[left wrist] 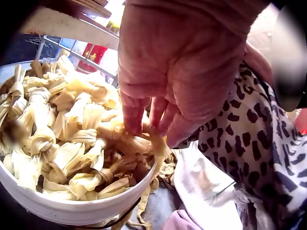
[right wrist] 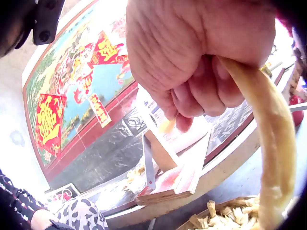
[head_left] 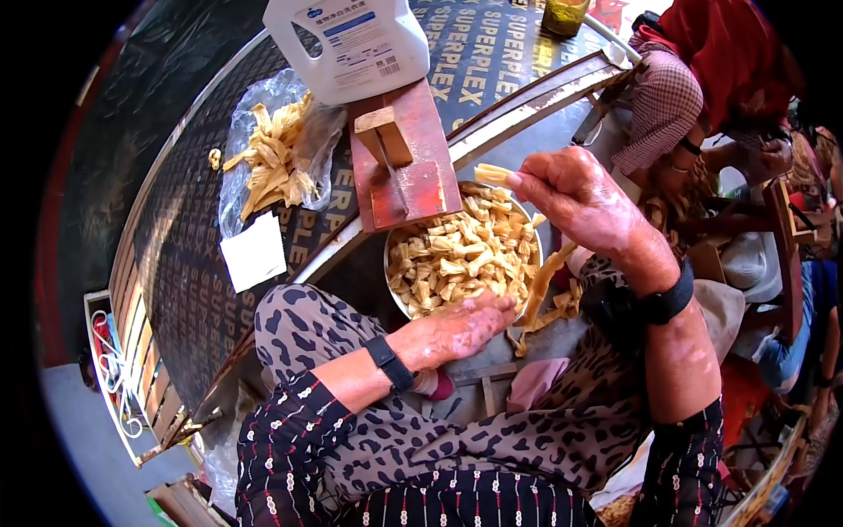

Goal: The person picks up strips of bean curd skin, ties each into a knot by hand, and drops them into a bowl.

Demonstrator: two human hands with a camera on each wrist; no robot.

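Note:
A white bucket (left wrist: 72, 211) is heaped with knotted pale yellow strips (head_left: 465, 255). My left hand (head_left: 461, 329) lies over its near rim, fingers extended onto the knots. In the left wrist view the fingertips point down onto a strip piece (left wrist: 156, 139) at the rim; the thumb is hidden. Raised above the far right of the bucket, my right hand (head_left: 584, 198) grips a long pale yellow strip (right wrist: 273, 143). One short end pokes out past the thumb, and the rest hangs toward the bucket. Left of this hand, an upright blade (right wrist: 147, 163) is fixed against a wooden block (head_left: 382, 136).
A red board (head_left: 399, 193) bearing the block juts over the bucket from a table (head_left: 184, 281). On it stand a white detergent jug (head_left: 360, 53), a plastic bag of loose strips (head_left: 281, 158) and white paper (head_left: 255, 253). Another person (head_left: 667, 97) sits at the right.

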